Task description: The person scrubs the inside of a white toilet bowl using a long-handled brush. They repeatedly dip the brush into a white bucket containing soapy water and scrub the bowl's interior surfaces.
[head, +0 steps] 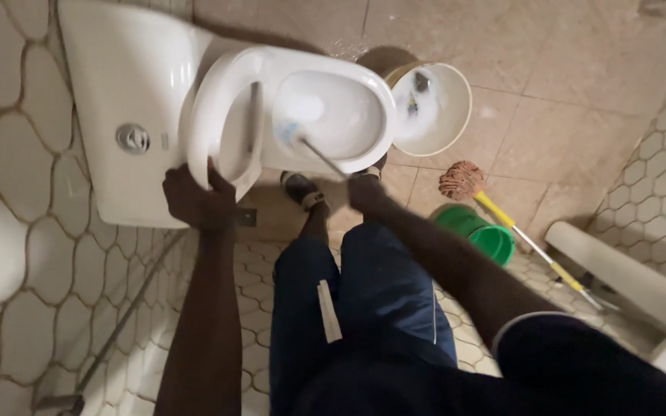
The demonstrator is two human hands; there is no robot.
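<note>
Fingers of the left hand (198, 202) clamp the raised toilet seat (221, 115) at nine o'clock of the bowl (333, 112); the right hand (365, 189) is closed around the thin handle of a toilet brush (302, 140) whose head sits in the bowl's foamy water. Hard scrubbing could splash over the rim onto the person's legs, and the seat could drop if the grip slackens. A white bucket (433, 108) stands at three o'clock, a green bucket (483, 235) and a mop (464, 181) at five. No label is readable.
</note>
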